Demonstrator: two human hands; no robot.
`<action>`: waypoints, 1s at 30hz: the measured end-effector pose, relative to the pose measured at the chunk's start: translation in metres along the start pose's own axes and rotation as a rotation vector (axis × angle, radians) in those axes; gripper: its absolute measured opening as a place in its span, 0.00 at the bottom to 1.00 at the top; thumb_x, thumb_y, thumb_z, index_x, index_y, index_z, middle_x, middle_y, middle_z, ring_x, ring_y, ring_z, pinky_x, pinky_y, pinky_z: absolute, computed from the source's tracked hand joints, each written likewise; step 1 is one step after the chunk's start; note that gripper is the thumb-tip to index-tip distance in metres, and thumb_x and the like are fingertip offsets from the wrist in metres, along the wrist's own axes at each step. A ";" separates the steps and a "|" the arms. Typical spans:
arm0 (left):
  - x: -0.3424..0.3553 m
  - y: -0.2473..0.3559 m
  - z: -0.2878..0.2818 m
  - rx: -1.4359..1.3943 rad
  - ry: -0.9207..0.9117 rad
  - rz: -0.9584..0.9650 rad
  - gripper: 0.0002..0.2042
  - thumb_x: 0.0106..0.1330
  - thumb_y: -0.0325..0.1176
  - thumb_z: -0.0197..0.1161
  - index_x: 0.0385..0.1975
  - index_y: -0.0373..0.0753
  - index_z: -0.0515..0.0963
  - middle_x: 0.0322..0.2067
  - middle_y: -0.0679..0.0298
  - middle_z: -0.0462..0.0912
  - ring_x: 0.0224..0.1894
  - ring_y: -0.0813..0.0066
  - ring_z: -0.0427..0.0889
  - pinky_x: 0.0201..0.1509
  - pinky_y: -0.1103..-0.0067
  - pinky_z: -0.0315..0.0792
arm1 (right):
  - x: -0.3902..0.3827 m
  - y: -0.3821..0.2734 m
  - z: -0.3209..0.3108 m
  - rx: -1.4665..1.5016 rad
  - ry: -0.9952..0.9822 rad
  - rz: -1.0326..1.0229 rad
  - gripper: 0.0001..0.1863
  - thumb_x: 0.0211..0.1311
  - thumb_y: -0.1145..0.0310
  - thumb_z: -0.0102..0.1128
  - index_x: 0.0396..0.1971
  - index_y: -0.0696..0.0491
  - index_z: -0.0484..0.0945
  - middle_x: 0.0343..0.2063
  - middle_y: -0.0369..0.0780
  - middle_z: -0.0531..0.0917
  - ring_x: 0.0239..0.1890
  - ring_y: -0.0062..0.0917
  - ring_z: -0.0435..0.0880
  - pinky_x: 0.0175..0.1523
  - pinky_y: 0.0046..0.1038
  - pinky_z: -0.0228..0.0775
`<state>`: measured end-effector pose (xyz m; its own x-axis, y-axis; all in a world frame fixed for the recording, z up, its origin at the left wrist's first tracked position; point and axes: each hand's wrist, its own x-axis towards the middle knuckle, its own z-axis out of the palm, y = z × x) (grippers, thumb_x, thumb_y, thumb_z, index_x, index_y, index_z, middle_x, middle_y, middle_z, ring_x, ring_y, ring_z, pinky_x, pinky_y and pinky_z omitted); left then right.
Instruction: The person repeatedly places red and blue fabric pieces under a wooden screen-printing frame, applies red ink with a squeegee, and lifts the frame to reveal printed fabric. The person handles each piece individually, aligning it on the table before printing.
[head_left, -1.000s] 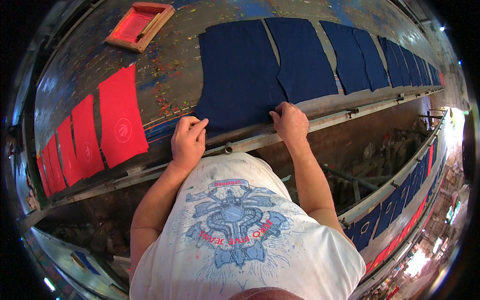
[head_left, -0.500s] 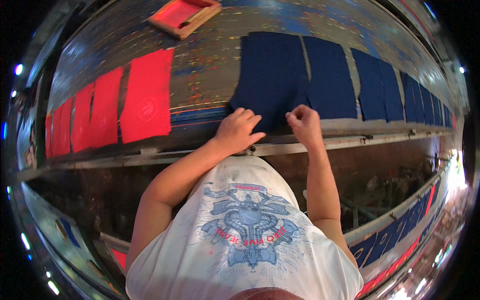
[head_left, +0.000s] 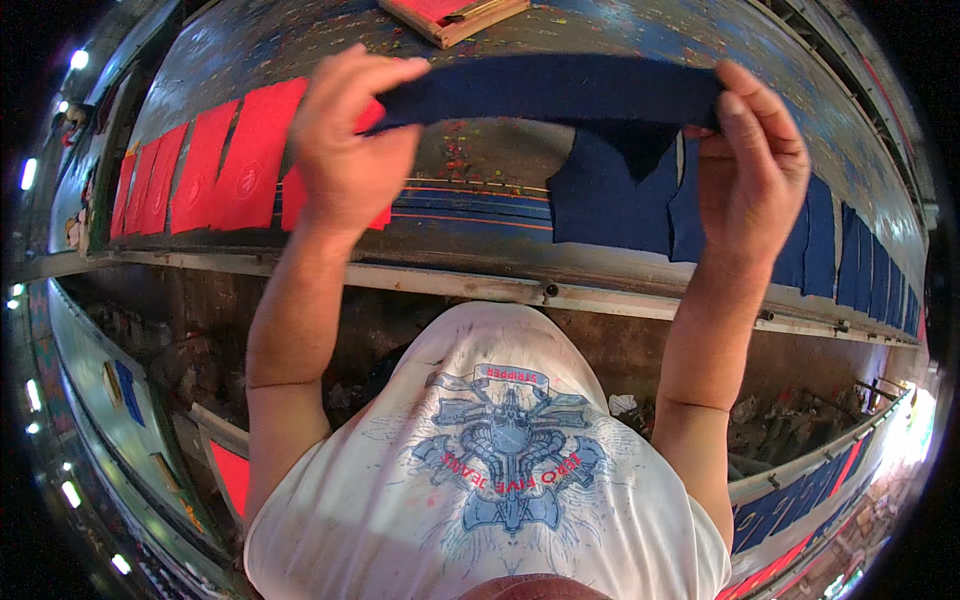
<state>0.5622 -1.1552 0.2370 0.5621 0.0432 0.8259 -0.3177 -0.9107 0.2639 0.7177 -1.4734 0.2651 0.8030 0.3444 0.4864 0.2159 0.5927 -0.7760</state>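
Note:
My left hand (head_left: 352,140) and my right hand (head_left: 746,158) grip opposite ends of a navy fabric piece (head_left: 550,85), raised as a band across the long table (head_left: 470,150), with a darker flap hanging at the right. Navy cut pieces (head_left: 612,205) lie under and beside it to the right, several more running along the table. Red pieces (head_left: 250,160), some with a pale round emblem, lie at the left, one partly hidden behind my left hand and arm.
A wooden frame (head_left: 452,28) with red inside sits at the back of the table. A metal rail (head_left: 480,282) runs along the front edge, near my body. A second table with navy pieces (head_left: 800,495) curves away at lower right; another surface (head_left: 110,380) is at lower left.
The navy piece that lay flat under my fingers is lifted up. Both hands have risen toward the back and moved apart; the view has shifted, with the table appearing higher.

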 end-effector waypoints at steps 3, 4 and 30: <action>0.019 -0.011 -0.029 -0.388 0.164 -0.079 0.21 0.57 0.07 0.75 0.50 0.33 0.90 0.49 0.58 0.94 0.56 0.67 0.93 0.67 0.71 0.84 | 0.016 -0.005 0.014 0.059 -0.090 -0.024 0.14 0.81 0.82 0.63 0.59 0.63 0.90 0.54 0.49 0.94 0.46 0.28 0.96 0.50 0.30 0.92; 0.019 -0.016 -0.034 -0.393 0.133 -0.113 0.21 0.58 0.07 0.75 0.51 0.33 0.90 0.48 0.58 0.94 0.55 0.69 0.93 0.66 0.72 0.85 | 0.021 -0.002 0.018 0.071 -0.120 -0.016 0.14 0.82 0.82 0.61 0.60 0.63 0.90 0.55 0.50 0.94 0.46 0.30 0.96 0.51 0.31 0.92; -0.153 -0.099 0.025 -0.742 -0.116 -1.189 0.12 0.82 0.28 0.65 0.55 0.33 0.92 0.34 0.78 0.82 0.32 0.92 0.70 0.36 0.84 0.64 | -0.071 0.168 0.023 -0.683 0.124 0.850 0.09 0.78 0.74 0.72 0.51 0.59 0.94 0.39 0.32 0.93 0.39 0.12 0.85 0.46 0.19 0.79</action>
<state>0.5269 -1.0823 0.0719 0.8233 0.5569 -0.1098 0.0831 0.0732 0.9939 0.6844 -1.3813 0.1096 0.8775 0.3511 -0.3265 -0.2032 -0.3444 -0.9166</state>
